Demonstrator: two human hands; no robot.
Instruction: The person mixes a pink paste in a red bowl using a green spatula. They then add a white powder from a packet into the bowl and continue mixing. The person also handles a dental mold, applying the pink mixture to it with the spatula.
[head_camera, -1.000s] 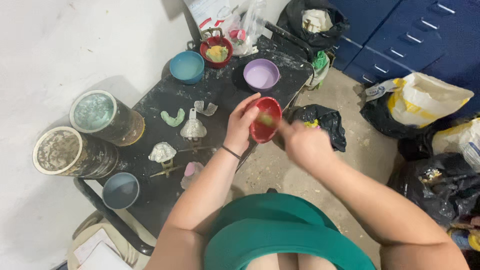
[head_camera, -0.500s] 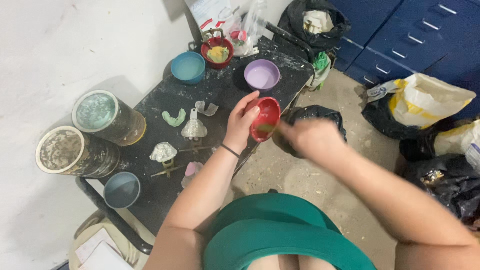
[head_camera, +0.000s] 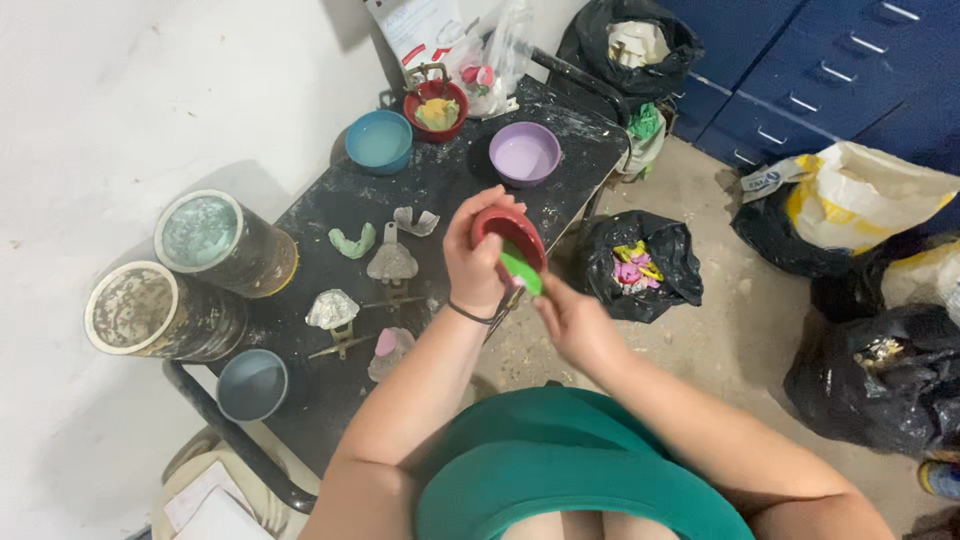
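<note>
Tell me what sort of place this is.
Probably a small dental-lab or mould-making workroom. A dusty black table carries coloured mixing bowls like the purple bowl, metal trays and a green teeth-shaped cast. Black rubbish bags and a powder sack sit on the concrete floor.

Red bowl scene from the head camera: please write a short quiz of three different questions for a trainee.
1. True or false: the left hand holds the red bowl.
2. What colour is the material on the tool in the right hand? A) green B) white C) black
3. Which bowl stands on the black table nearest the red bowl?

Key: 1 true. 2 A, green material. 3 the purple bowl.
</note>
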